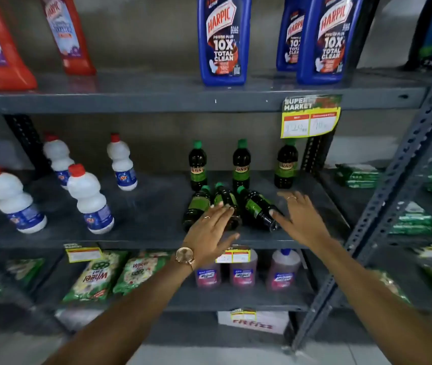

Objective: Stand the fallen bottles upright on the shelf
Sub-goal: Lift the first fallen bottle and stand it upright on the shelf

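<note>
Three dark bottles with green caps and green labels lie fallen on the grey middle shelf (pixel 144 233): the left one (pixel 196 206), the middle one (pixel 226 197) and the right one (pixel 258 209). Behind them three matching bottles stand upright (pixel 197 165), (pixel 241 164), (pixel 286 164). My left hand (pixel 209 233), with a watch on the wrist, hovers open over the left and middle fallen bottles. My right hand (pixel 299 216) is open beside the base of the right fallen bottle, thumb near it. Neither hand holds anything.
White bottles with red caps (pixel 88 198) stand on the left of the same shelf. Blue Harpic bottles (pixel 222 40) and red bottles (pixel 1 48) fill the shelf above. A yellow price tag (pixel 309 117) hangs from that shelf's edge. A perforated upright (pixel 393 193) stands at the right.
</note>
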`<state>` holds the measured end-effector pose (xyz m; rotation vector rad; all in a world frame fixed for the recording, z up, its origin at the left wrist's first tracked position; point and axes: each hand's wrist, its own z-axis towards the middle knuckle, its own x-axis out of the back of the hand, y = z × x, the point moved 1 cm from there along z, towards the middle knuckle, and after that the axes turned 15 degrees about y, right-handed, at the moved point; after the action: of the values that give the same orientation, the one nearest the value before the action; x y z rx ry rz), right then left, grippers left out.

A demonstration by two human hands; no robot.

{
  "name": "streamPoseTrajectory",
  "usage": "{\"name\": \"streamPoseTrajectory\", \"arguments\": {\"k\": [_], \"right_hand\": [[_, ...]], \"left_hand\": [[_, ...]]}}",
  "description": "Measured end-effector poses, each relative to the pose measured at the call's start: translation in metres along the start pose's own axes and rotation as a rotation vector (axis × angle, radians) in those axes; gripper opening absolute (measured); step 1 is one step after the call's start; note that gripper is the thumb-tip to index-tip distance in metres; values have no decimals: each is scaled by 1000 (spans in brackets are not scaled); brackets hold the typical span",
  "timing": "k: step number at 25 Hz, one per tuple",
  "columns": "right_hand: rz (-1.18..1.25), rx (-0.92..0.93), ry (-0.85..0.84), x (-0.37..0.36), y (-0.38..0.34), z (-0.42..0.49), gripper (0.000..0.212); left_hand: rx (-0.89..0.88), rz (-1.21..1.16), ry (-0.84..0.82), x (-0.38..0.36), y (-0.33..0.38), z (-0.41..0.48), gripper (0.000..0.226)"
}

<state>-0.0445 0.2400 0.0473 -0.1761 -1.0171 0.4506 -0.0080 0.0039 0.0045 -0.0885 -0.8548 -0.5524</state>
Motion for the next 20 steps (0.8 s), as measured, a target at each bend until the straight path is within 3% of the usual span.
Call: {"name": "streamPoseTrajectory", "arguments": {"k": [4, 7, 14, 20], "right_hand": [[-10, -251, -343, -48, 27, 12, 90], [16, -330, -380, -72, 34, 27, 92], [-58, -347, -367, -97, 25, 51, 81], [-70, -365, -379, -95, 18, 62, 71]], "left_hand": [[270, -18, -102, -44, -6, -25, 70], [412, -31, -109, -62, -5, -30, 72], [499, 26, -47, -76, 0, -36, 70], [413, 124, -66, -85, -2, -39, 63]]}}
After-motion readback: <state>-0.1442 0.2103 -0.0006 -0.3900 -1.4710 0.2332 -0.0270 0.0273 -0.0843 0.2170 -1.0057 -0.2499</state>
